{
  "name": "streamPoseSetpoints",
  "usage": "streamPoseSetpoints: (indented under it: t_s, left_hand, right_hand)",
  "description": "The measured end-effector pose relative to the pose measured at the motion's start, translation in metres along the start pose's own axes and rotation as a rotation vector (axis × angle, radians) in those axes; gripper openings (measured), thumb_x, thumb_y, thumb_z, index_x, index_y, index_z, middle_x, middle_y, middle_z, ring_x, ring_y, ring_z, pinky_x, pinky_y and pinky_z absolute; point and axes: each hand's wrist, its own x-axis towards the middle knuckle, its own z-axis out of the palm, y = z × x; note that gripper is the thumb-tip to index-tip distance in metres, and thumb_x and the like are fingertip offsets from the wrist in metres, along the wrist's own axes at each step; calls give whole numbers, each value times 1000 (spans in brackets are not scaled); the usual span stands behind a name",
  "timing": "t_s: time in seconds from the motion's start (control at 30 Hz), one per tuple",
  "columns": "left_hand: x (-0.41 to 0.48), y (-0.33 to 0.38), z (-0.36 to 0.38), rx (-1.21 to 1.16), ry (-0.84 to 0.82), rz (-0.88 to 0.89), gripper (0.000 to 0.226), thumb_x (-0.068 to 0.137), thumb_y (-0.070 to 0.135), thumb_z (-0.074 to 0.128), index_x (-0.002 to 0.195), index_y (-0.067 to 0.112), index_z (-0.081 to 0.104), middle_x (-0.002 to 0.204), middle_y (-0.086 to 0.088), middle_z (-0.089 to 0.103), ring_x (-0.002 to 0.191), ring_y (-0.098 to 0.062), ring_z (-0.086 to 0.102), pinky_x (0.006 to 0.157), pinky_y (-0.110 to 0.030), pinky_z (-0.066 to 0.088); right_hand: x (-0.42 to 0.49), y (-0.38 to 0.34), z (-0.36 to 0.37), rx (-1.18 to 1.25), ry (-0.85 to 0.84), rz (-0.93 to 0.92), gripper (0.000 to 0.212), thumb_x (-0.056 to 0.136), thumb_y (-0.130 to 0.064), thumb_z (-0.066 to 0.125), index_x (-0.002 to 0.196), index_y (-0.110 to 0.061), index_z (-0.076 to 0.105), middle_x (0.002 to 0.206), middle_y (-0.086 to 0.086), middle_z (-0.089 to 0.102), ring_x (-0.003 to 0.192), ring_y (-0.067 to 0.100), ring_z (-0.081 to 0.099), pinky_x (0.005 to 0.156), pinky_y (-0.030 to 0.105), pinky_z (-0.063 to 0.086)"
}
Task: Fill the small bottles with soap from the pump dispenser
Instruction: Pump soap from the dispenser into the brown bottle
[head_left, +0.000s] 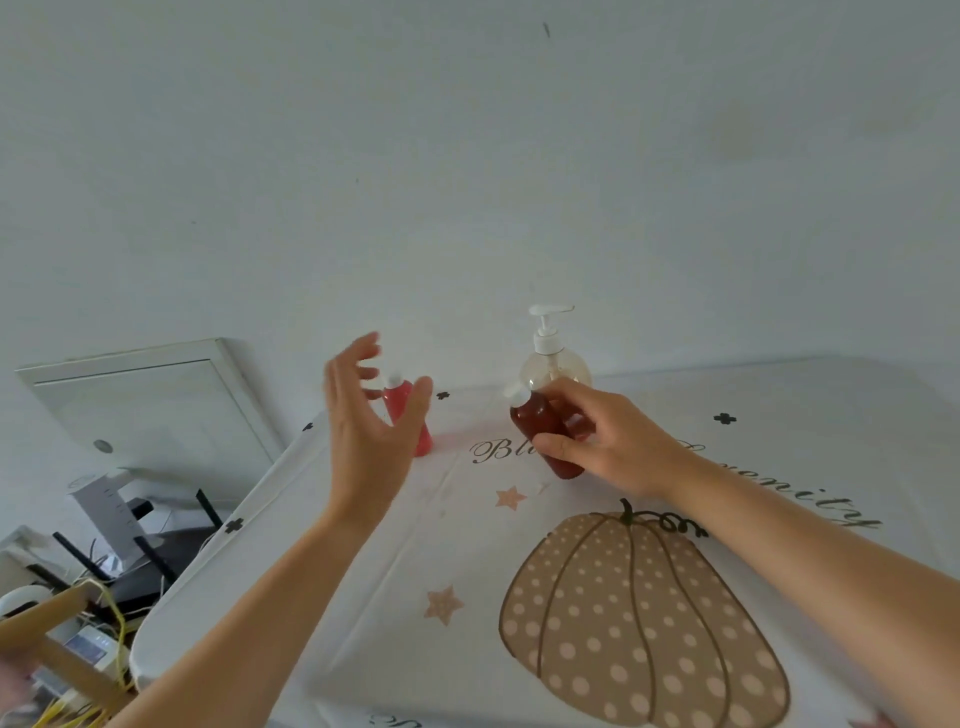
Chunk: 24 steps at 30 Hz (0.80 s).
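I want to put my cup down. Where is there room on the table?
Bare cloth lies between the left forearm and the pumpkin print, and at the back right, past the right hand. The back middle is crowded: pink bottle, pump dispenser, left hand, and the dark bottle that the right hand holds.

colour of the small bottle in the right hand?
Dark reddish-brown bottle, white cap, held in the right hand. Head view shows it.
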Motion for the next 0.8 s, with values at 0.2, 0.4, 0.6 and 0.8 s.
streamPoseSetpoints:
  t_s: [0.2,0.4,0.6,0.8]
  left_hand:
    - [20,-52,0,168,-321,-408,94,84,47,87,158,22,35,146,5,53,126,-14,58,106,-37,49]
    - [17,-46,9,96,-521,-321,28,89,32,83,113,23,70,105,10,78,97,-6,74,83,-25,52]
    - [0,-30,25,12,-774,-143,40,89,27,86,123,27,65,112,10,77,107,-4,73,102,-37,59]
    - [-9,-31,23,-51,-754,-123,37,94,29,80,128,27,64,115,11,76,110,-6,73,106,-41,55]
  right_hand:
    - [3,2,3,-70,49,34,38,92,-42,78,127,-36,62,117,-20,73,109,-2,70,104,28,54]
    - [5,-2,4,-137,72,49,60,78,-63,73,129,-32,63,117,-18,74,109,-1,71,102,26,55]
    - [8,-4,9,-213,66,62,75,74,-59,75,138,-25,57,109,-25,66,95,-10,65,86,3,48]
    - [3,-8,5,-306,81,37,65,79,-74,67,128,-32,62,99,-21,75,86,-8,70,85,16,55]
